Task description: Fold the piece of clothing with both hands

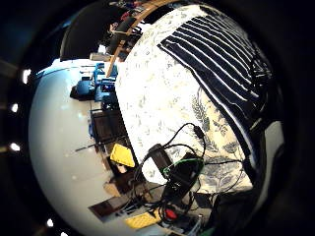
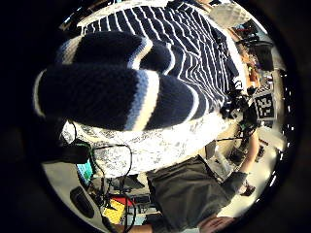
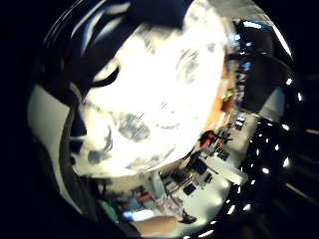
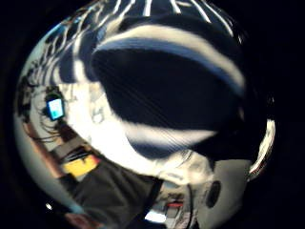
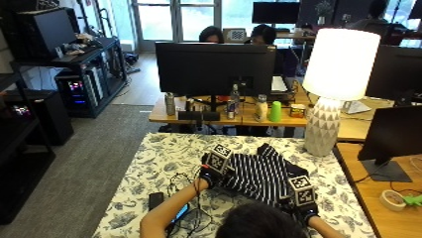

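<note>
Outside view: a navy knitted garment with thin white stripes (image 5: 260, 174) lies on a table covered by a white cloth with a grey-blue leaf print (image 5: 158, 158), toward the person's right of its middle. The left hand (image 5: 212, 171) is at the garment's left edge and the right hand (image 5: 300, 198) at its near right corner; from here I cannot tell how the fingers are set. A white lamp with a faceted white base (image 5: 333, 84) stands at the table's far right corner, and a small black device with cables (image 5: 156, 200) lies near the person's left forearm.
Left thumb side palm view: a thick roll of the striped knit (image 2: 112, 92) fills the space right at the palm, so the left hand is clamped on a fold of the garment, while the remainder lies flat on the printed cloth (image 2: 160, 145).
Left little finger side palm view: the garment (image 1: 221, 64) lies spread on the cloth (image 1: 157, 98), with the device and cables (image 1: 177, 169) nearer the table edge.
Right thumb side palm view: a bunched fold of the knit (image 4: 171, 90) sits against the palm, gripped by the right hand.
Right little finger side palm view: mostly printed cloth (image 3: 159, 94), a dark strip of garment (image 3: 99, 45) beside it.
</note>
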Tool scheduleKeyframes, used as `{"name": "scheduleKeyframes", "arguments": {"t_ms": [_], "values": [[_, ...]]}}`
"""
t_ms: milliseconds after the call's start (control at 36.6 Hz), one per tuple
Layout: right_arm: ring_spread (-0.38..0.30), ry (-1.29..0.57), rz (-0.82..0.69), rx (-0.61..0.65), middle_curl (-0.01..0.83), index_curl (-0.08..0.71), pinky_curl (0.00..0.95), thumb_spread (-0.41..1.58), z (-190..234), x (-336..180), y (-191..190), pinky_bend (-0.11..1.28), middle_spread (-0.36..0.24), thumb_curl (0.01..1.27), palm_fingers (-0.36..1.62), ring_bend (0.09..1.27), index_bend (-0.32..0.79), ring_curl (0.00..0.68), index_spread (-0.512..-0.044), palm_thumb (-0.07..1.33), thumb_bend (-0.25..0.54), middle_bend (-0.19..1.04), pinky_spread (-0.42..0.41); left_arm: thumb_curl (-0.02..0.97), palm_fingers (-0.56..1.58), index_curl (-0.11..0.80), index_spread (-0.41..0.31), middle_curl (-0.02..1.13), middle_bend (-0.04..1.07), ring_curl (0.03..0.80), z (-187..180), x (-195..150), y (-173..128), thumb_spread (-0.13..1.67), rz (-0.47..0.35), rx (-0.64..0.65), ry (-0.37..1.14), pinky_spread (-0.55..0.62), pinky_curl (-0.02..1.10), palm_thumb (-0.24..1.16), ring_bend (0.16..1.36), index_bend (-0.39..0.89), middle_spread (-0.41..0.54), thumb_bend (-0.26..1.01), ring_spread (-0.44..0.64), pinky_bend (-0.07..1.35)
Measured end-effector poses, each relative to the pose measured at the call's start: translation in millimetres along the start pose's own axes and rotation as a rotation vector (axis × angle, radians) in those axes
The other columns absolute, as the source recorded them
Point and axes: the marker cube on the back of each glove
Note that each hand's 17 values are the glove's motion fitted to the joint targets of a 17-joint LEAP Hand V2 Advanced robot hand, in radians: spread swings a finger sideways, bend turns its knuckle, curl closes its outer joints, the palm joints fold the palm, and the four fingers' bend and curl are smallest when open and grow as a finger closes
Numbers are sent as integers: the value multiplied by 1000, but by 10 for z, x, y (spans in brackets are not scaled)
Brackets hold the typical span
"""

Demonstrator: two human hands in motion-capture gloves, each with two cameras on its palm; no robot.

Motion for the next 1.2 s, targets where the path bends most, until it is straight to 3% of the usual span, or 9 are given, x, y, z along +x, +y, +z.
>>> {"name": "scheduleKeyframes", "arguments": {"t_ms": [55, 109, 218, 328, 737, 873, 1010, 1092, 1201], "values": [[-48, 35, -8, 33, 370, 183, 376, 1019, -64, 6, -32, 682, -23, 426, 779, 590, 208, 377, -236, 911, 139, 323, 66, 281, 1175, 278, -214, 496, 310, 427, 116, 2, 75, 1587, 19, -83, 21, -490, 395, 728, 625, 104, -290, 350, -364, 699], [-122, 42, -31, 30, 387, 205, 357, 865, -173, -18, 19, 677, -69, 464, 1069, 576, 239, 370, -244, 959, 129, 358, -112, 282, 1173, 277, -214, 500, 309, 428, 197, -6, 113, 1586, 46, -132, 33, -490, 394, 722, 626, 103, -291, 351, -364, 695], [-186, 22, -90, -3, 409, 264, 367, 716, -497, -89, 315, 633, -106, 508, 1143, 574, 239, 402, -244, 999, 106, 346, -206, 282, 1172, 276, -214, 507, 305, 429, 270, -58, 245, 1586, 67, -193, 24, -491, 395, 716, 621, 104, -292, 356, -365, 694], [-218, 21, -46, -29, 426, 303, 373, 604, -542, 153, 190, 607, -136, 546, 1166, 560, 214, 421, -244, 1026, 80, 338, -256, 283, 1168, 275, -214, 515, 300, 428, 252, -84, 441, 1586, 77, -225, 14, -485, 397, 711, 614, 107, -292, 361, -364, 690], [-265, -85, -194, -301, 456, 366, 366, 391, -1706, 378, 1035, 557, -180, 645, 1212, 500, 160, 429, -256, 1067, -12, 303, -319, 285, 1175, 283, -217, 533, 285, 424, -370, -231, 1277, 1583, 236, -472, 127, -480, 394, 686, 572, 116, -298, 376, -362, 670], [-268, -34, -84, -250, 465, 371, 369, 362, -2192, 480, 765, 557, -186, 668, 1209, 498, 149, 435, -259, 1069, -21, 299, -327, 287, 1178, 287, -220, 538, 285, 422, -674, -423, 996, 1583, 136, -423, 72, -478, 393, 675, 563, 119, -299, 378, -361, 659], [-269, 42, 44, -157, 474, 374, 377, 351, -2416, 499, 41, 563, -191, 687, 1188, 491, 142, 441, -264, 1076, -21, 292, -330, 286, 1181, 289, -222, 543, 279, 423, -666, -568, 338, 1581, -84, -452, -19, -477, 394, 663, 559, 119, -299, 380, -361, 654], [-268, 49, 125, -168, 476, 376, 380, 348, -2336, 523, -389, 566, -193, 697, 1185, 491, 143, 445, -265, 1078, -21, 282, -335, 286, 1182, 290, -222, 545, 276, 425, -543, -576, -55, 1581, -119, -398, -33, -478, 394, 659, 562, 115, -300, 382, -361, 652], [-264, 33, 302, -259, 483, 376, 385, 345, -2177, 543, -653, 561, -195, 709, 1179, 490, 139, 448, -266, 1076, -24, 281, -329, 287, 1181, 291, -223, 548, 279, 426, -614, -507, -5, 1581, -180, -417, -31, -470, 394, 655, 562, 115, -300, 385, -361, 641]]}}
